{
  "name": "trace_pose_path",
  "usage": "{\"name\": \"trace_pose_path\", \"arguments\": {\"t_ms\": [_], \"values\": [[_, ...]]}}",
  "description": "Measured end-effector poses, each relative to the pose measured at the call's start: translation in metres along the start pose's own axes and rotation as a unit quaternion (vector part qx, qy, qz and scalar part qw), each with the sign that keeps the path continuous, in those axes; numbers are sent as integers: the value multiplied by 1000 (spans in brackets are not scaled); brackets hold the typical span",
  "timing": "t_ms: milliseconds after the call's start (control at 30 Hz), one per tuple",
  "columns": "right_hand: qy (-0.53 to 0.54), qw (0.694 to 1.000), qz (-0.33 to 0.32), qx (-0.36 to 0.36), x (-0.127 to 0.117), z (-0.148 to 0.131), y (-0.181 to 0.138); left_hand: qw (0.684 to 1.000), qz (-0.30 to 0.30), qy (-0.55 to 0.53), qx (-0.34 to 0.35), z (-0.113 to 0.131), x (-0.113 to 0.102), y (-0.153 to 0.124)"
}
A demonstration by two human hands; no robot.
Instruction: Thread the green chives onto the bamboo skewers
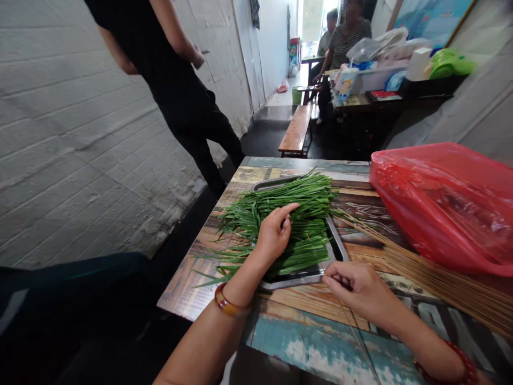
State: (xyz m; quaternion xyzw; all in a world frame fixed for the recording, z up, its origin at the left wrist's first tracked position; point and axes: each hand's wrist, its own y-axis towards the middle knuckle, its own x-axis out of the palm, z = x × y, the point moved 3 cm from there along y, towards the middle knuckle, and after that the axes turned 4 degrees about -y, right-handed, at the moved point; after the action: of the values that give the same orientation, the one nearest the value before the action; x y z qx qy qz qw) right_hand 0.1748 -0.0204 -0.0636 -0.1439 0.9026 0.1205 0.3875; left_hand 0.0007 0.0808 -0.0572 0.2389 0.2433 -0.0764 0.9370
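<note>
A metal tray (pixel 298 279) on the wooden table (pixel 320 326) holds a thick pile of green chives (pixel 304 214) that spills over its left side. My left hand (pixel 276 231) lies on the chives, fingers curled and pinching at the leaves, index finger stretched forward. My right hand (pixel 356 289) sits just in front of the tray's near right corner, fingers pinched on a thin bamboo skewer (pixel 352 326) that runs back toward me.
A heap of bamboo skewers (pixel 441 278) lies along the table's right side. Behind it sits a red plastic bag (pixel 444 203). A person in black (pixel 180 96) stands by the white brick wall. A bench (pixel 297 131) and seated people at a cluttered table are further back.
</note>
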Motion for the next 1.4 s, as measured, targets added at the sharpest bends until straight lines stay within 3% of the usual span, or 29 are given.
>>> {"name": "trace_pose_path", "arguments": {"t_ms": [100,333,533,667,900,1100,1233,1400], "values": [[6,1000,24,11,1,1,0,1000,-5,-6,-6,1,0,0],[13,994,102,24,0,1,-3,993,6,-74,-92,-1,-2,1],[29,991,128,19,0,-1,-4,988,-2,-100,-118,1,-2,1],[36,991,123,36,0,2,-3,986,1,-127,-108,4,-2,1],[41,989,126,61,0,6,-2,994,-71,-66,-42,18,-5,2],[38,988,143,50,-5,2,-1,992,-90,-83,-26,22,-6,2],[35,987,145,53,-6,2,-1,992,-73,-97,-24,17,-4,1],[47,987,145,49,-4,3,-2,998,2,-60,3,19,-7,1]]}}
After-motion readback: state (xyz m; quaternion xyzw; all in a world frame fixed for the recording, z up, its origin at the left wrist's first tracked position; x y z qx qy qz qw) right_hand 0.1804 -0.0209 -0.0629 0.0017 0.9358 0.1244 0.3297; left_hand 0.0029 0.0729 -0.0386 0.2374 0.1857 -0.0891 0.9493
